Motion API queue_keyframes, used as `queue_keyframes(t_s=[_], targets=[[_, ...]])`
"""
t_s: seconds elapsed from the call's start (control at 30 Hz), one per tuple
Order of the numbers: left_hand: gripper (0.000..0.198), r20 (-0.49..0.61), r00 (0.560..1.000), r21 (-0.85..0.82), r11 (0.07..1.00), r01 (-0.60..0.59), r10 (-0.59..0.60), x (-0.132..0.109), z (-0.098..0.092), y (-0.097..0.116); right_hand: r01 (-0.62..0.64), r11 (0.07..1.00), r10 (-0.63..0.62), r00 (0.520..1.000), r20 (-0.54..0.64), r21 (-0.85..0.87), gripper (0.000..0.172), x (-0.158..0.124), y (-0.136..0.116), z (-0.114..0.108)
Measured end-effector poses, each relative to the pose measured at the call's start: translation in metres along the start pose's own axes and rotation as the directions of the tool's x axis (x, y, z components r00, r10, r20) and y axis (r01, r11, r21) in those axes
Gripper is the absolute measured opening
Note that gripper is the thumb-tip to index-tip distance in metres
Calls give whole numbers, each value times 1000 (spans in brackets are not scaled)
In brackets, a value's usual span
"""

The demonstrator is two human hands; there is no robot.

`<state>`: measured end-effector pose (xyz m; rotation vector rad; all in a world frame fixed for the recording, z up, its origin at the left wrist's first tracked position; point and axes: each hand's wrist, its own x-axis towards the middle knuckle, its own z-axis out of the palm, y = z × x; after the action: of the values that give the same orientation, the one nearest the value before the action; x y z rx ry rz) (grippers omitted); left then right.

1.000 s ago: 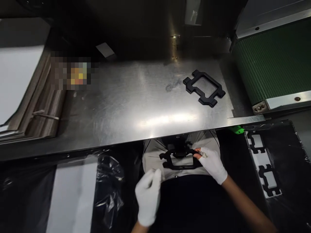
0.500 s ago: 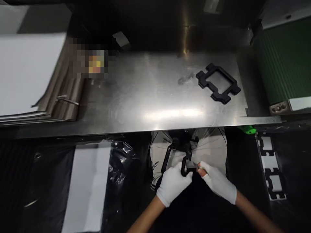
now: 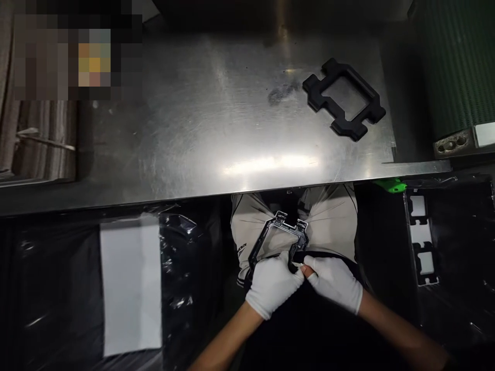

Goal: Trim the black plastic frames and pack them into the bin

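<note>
Both hands have closed on the black frame (image 3: 278, 234) since a second ago, when only the right one held it. It now stands tilted up over the lap, just below the near edge of the steel table (image 3: 193, 129). The left hand (image 3: 273, 283) and right hand (image 3: 335, 282), in white gloves, pinch its near corner together, fingertips meeting. The piece looks mid-handling, not yet set down. A second frame (image 3: 344, 99) lies flat on the table's far right part, seemingly dealt with. More frames (image 3: 419, 242) sit in a tray below the table's right end.
</note>
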<state>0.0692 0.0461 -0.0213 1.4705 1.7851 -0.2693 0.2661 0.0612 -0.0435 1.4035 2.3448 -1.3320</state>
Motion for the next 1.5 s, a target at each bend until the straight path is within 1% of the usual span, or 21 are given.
queue_keyframes(t_s=[0.17, 0.27, 0.37, 0.47, 0.53, 0.63, 0.7, 0.83, 0.9, 0.97, 1.03, 1.1, 1.2, 1.3, 1.37, 1.43, 1.5], targets=[[49, 21, 1000, 10, 1000, 18, -19, -1, 1, 2, -38, 999, 37, 998, 53, 19, 40, 1, -3, -3], [48, 2, 999, 31, 999, 35, -35, 0, 3, 3, -75, 997, 75, 997, 35, 14, 41, 0, -5, 0], [53, 12, 999, 52, 997, 49, -50, 0, 5, 3, -112, 994, 112, 993, 29, 4, 46, -1, -6, 4], [55, -29, 999, 84, 996, 42, -40, 1, 7, 2, -138, 990, 138, 990, 15, 1, 49, -2, -7, 6], [54, -57, 998, 100, 994, 44, -38, 2, 10, 1, -164, 986, 164, 986, 19, 7, 47, -2, -8, 8], [55, -49, 998, 102, 994, 40, -35, 2, 13, 1, -190, 982, 189, 982, 27, 23, 46, -2, -9, 9], [54, -48, 998, 83, 995, 52, -48, 2, 14, 3, -206, 977, 205, 979, 24, 52, 47, -3, -10, 9], [45, -73, 993, 61, 993, 97, -92, 1, 12, 8, -275, 951, 279, 960, -6, 144, 51, -8, -8, 5], [44, -100, 991, 60, 993, 100, -94, 2, 11, 9, -274, 932, 296, 953, -59, 239, 56, -9, -5, 3], [47, -121, 989, 65, 994, 90, -81, 4, 11, 8, -247, 916, 288, 954, -88, 316, 59, -6, -4, 0], [49, -125, 989, 93, 991, 93, -81, 7, 10, 7, -237, 922, 276, 957, -90, 306, 52, 2, -8, -2], [41, -123, 990, 115, 989, 90, -75, 10, 10, 6, -231, 947, 256, 962, -93, 224, 39, 14, -17, -5], [27, -132, 988, 135, 987, 93, -75, 14, 10, 6, -225, 968, 233, 970, -67, 114, 24, 31, -33, -12], [26, -155, 984, 141, 984, 106, -84, 17, 13, 6, -220, 972, 225, 973, -50, 78, 14, 41, -38, -16], [28, -173, 983, 133, 988, 78, -55, 17, 15, 5, -211, 969, 221, 973, -62, 130, 12, 44, -36, -16], [33, -206, 979, 122, 992, 35, -10, 17, 18, 3, -211, 955, 230, 971, -68, 210, 18, 46, -33, -15], [37, -235, 972, 110, 994, 9, 17, 18, 22, 2, -234, 945, 258, 963, -81, 229, 20, 46, -33, -14]])
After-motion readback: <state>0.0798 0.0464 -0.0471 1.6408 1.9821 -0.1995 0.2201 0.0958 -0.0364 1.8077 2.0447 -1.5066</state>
